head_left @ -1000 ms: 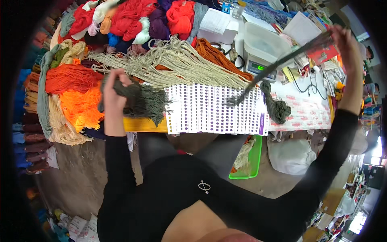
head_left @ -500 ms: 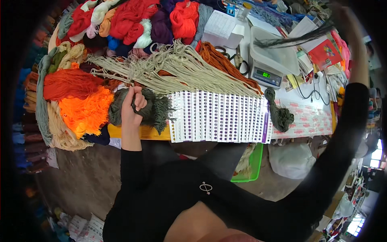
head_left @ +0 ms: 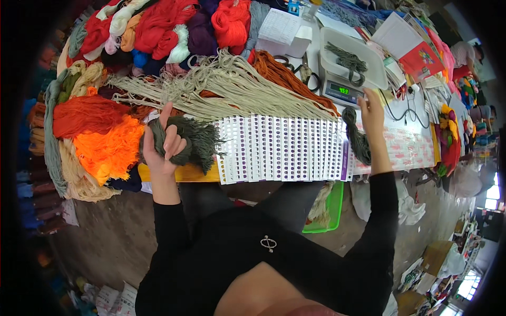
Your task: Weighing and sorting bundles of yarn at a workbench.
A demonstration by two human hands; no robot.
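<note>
Bright, even light, sharp centre, fisheye bending, dark rim

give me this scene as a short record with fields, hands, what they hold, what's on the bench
left hand: left hand closed in a grip on a bundle of dark green yarn
right hand: right hand open, empty, below the white digital scale
scale tray: small tuft of dark green yarn
beside right hand: hanging dark green yarn strand
bench middle: row of white cards with purple dots
behind cards: long beige cords
left side: bright orange yarn pile
</note>
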